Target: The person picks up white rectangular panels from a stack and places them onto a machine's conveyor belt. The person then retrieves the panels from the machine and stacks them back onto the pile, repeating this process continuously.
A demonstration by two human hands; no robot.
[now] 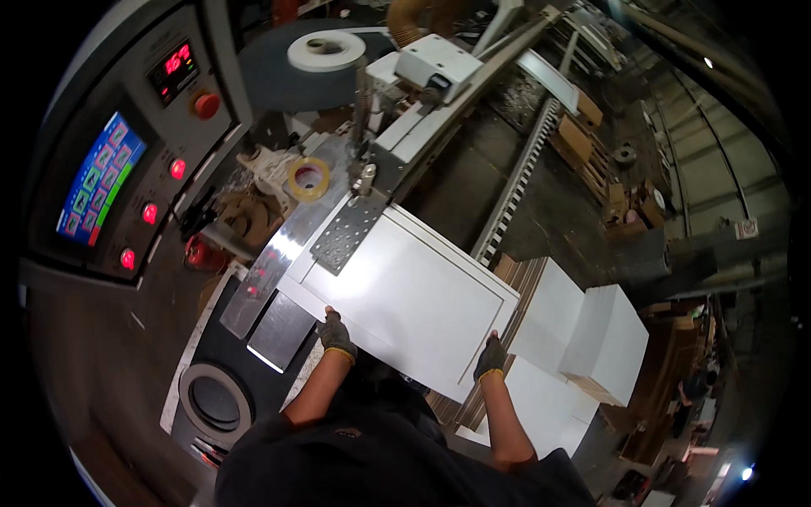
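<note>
A white rectangular panel [414, 296] with a grooved border lies before me, its far left part under a perforated metal plate [348, 235] of the machine. My left hand [337, 332], in a dark fingerless glove with a yellow cuff, grips the panel's near edge. On the right, my right hand [490, 358], gloved the same way, holds the panel's right edge. Both hands are closed on it, with the thumbs on top and the other fingers mostly hidden. A shiny metal table strip [283, 241] runs beside the panel's left side.
A control cabinet with a lit screen [101, 179] and red button [206, 106] stands left. White panels [604, 346] are stacked right. A roll of tape [308, 179] sits on the machine; a white edging coil [326, 51] lies behind. A roller rail [519, 182] runs away from me.
</note>
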